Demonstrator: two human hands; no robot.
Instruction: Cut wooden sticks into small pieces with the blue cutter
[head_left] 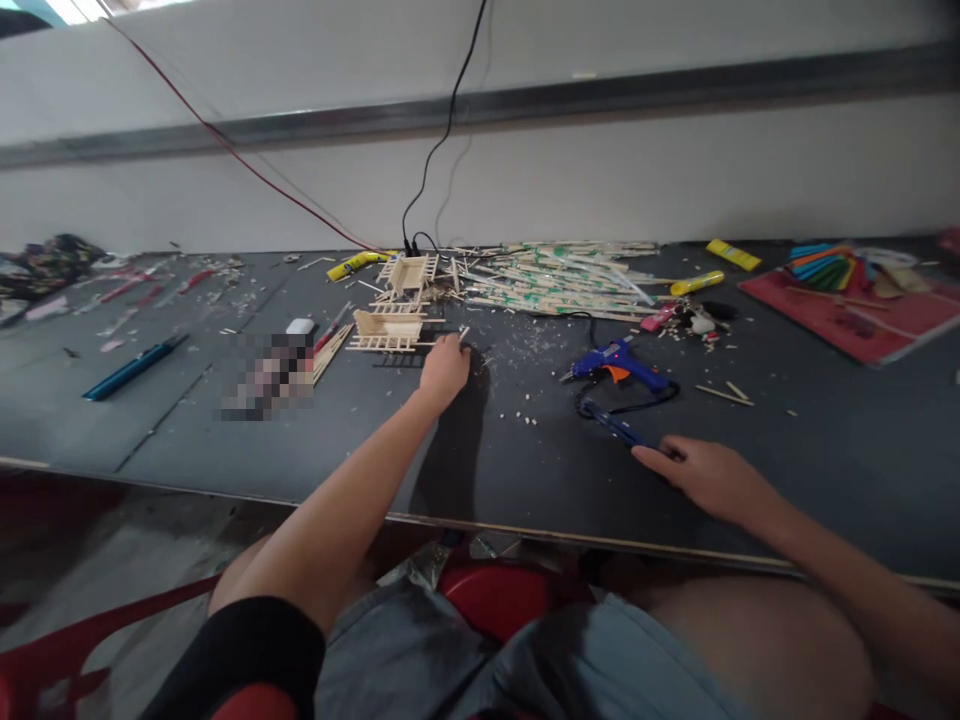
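Note:
My left hand is closed at the right end of a small wooden stick model, its fingers pinched around a short wooden stick. Whether those fingers also touch the model is hard to see. A second stick model stands just behind. Over the front right of the table, my right hand grips a slim blue utility knife, its tip pointing left and away from me. Beyond that tip lies a blue hot glue gun with an orange trigger and a lit red light.
Wrapped bundles of sticks lie along the wall. Yellow tubes, a red folder with coloured strips and a teal pen-like tool lie around. Tiny cut pieces dot the dark table. A black cord hangs down behind.

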